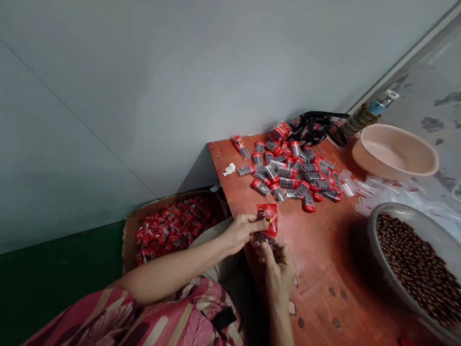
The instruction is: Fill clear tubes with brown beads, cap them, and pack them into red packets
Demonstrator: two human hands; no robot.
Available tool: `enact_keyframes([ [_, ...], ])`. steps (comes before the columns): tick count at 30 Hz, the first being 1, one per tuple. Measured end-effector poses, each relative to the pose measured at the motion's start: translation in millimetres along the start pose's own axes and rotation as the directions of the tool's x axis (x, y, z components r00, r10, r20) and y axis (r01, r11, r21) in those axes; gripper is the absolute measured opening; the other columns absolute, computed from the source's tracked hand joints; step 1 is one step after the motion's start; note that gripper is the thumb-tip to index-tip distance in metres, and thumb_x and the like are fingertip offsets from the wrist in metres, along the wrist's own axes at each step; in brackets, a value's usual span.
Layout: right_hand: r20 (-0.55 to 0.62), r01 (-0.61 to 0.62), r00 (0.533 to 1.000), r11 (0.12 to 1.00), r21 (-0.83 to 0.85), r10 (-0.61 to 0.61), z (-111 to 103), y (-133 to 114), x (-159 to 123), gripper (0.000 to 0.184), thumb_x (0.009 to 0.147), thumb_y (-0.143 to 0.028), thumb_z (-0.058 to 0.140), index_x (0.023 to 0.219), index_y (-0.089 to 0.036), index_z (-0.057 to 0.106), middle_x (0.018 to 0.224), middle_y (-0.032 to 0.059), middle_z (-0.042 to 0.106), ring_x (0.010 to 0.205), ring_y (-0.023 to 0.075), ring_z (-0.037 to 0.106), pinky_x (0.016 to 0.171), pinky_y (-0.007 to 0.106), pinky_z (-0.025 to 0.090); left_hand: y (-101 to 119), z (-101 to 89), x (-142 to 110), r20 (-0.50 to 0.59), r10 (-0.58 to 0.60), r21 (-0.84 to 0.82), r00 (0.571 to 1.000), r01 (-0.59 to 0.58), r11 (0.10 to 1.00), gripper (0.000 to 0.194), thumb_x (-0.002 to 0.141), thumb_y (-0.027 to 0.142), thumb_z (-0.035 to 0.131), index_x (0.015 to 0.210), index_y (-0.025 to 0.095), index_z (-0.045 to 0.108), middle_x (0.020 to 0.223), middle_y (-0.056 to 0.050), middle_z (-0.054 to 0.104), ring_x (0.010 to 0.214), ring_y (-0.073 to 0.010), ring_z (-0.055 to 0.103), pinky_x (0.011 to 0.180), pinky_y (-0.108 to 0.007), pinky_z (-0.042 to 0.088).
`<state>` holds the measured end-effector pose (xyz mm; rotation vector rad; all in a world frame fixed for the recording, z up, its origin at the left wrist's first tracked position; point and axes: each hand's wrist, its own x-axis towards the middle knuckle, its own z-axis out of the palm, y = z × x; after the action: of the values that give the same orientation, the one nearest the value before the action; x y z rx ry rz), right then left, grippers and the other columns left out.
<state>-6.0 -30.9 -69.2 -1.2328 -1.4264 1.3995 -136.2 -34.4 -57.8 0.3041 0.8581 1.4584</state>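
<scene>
At the table's front-left edge, my left hand point(244, 232) pinches a small red printed plastic packet point(269, 216) by its side, the thumb lying across its front. My right hand point(280, 265) is closed at the packet's clear lower end, where something dark shows through; the fingers partly hide it. Just beyond my hands lies a loose pile of small clear tubes with red caps point(288, 170), filled with dark brown balls. One red packet with a filled tube in it point(241, 147) rests at the pile's left end.
Left of the table, a cardboard box point(129, 239) holds many red packets point(174, 227). On the right stands a large basin point(371, 238) of brown balls point(417, 267). Empty clear tubes point(365, 189), a pink basin point(398, 151) and a dark floral bag point(310, 127) sit farther back, near the wall.
</scene>
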Motion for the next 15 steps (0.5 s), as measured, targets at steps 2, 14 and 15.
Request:
enact_keyframes([
  [2, -0.031, 0.037, 0.999, 0.997, -0.071, -0.039, 1.1, 2.6, -1.5, 0.028, 0.072, -0.036, 0.063, 0.093, -0.018, 0.058, 0.079, 0.0024, 0.063, 0.069, 0.016, 0.059, 0.059, 0.028, 0.048, -1.7, 0.3, 0.2, -0.019, -0.008, 0.032, 1.0, 0.008, 0.999, 0.035, 0.056, 0.035, 0.076, 0.073, 0.007, 0.063, 0.061, -0.003, 0.061, 0.047, -0.0084, 0.052, 0.048, -0.021, 0.039],
  [14, 0.105, -0.03, 0.994, 0.995, 0.091, 0.021, -3.9, 2.8, 4.7, 0.023, 0.074, -0.036, 0.061, 0.087, -0.018, 0.059, 0.067, -0.0002, 0.061, 0.054, 0.0123, 0.052, 0.049, 0.024, 0.043, 10.1, -3.2, 4.6, 0.061, -0.129, 0.222, 0.99, 0.112, 0.969, 0.035, 0.052, 0.035, 0.077, 0.068, 0.005, 0.066, 0.058, -0.006, 0.063, 0.047, -0.0111, 0.054, 0.051, -0.024, 0.042],
  [15, 0.058, 0.007, 0.998, 1.0, 0.012, -0.007, -3.6, 1.9, 3.6, 0.024, 0.073, -0.037, 0.061, 0.089, -0.018, 0.06, 0.071, 0.0013, 0.063, 0.059, 0.0138, 0.054, 0.053, 0.025, 0.045, 8.7, -2.8, 5.3, 0.038, -0.112, 0.227, 0.993, 0.1, 0.969, 0.035, 0.051, 0.034, 0.077, 0.068, 0.005, 0.067, 0.058, -0.006, 0.063, 0.048, -0.011, 0.054, 0.051, -0.024, 0.042],
])
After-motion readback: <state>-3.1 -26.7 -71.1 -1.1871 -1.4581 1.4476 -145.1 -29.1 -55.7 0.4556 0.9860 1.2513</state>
